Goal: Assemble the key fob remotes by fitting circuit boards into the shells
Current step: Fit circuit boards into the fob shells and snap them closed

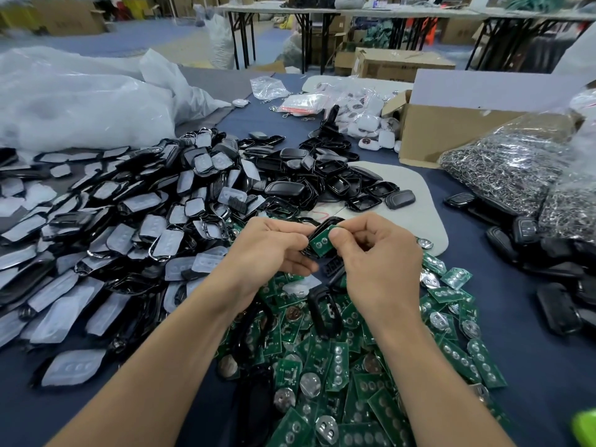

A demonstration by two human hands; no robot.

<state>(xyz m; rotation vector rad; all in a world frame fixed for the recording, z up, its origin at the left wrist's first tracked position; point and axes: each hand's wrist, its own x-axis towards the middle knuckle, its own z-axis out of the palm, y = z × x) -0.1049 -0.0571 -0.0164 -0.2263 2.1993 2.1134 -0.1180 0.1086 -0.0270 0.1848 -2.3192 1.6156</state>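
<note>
While our left hand (271, 246) grips the shell (322, 222) and our right hand (374, 253) pinches the board (319, 245), it looks light, brittle, so edges only.

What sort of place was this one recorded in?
Most likely a small factory or warehouse assembly floor: the table holds bulk heaps of black shells and green circuit boards, cardboard boxes stand around, and more folding tables line the open hall behind.
</note>
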